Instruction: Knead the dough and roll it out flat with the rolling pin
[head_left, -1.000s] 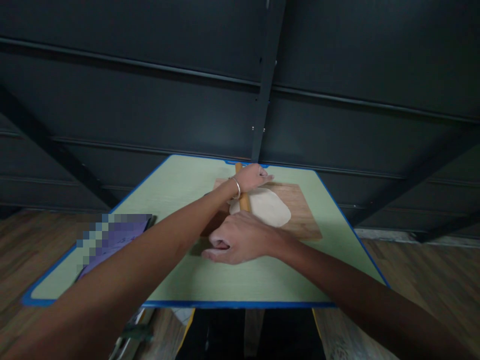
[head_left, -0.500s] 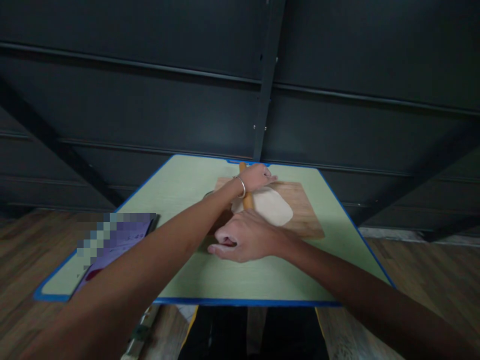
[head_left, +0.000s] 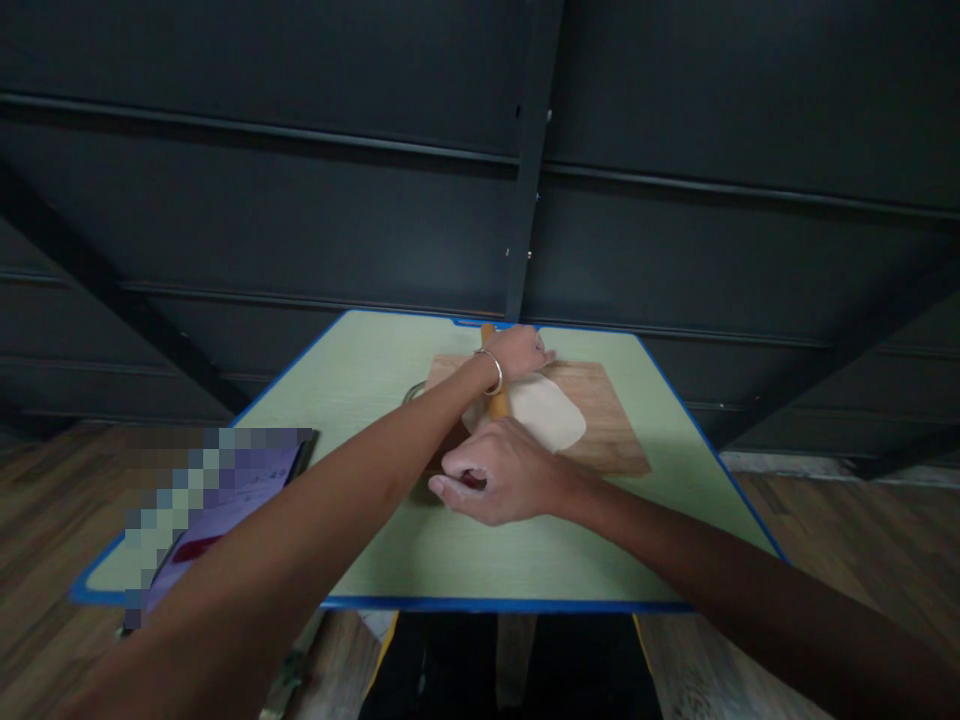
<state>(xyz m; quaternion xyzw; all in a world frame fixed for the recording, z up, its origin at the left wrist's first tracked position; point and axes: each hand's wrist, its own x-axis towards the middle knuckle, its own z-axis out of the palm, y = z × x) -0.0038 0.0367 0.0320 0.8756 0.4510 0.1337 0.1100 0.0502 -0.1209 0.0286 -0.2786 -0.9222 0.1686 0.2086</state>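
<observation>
A wooden rolling pin (head_left: 496, 404) lies pointing away from me across a flat, pale sheet of dough (head_left: 546, 412). My left hand (head_left: 517, 350), with a silver bangle at the wrist, is closed on the pin's far part. On the near end, my right hand (head_left: 499, 475) is curled round it, its thumb side toward me. Under the dough is a wooden cutting board (head_left: 611, 425). My left forearm covers the board's left part and some of the dough.
The light green table (head_left: 420, 575) has a blue rim. A tablet or phone with a purple screen (head_left: 225, 515), partly pixelated, lies at its left. Something round-rimmed (head_left: 412, 392) shows behind my left forearm. A dark panelled wall (head_left: 337, 220) stands beyond the table.
Both hands have shifted slightly to the right with the rolling pin. More of the round rim left of the board shows now.
</observation>
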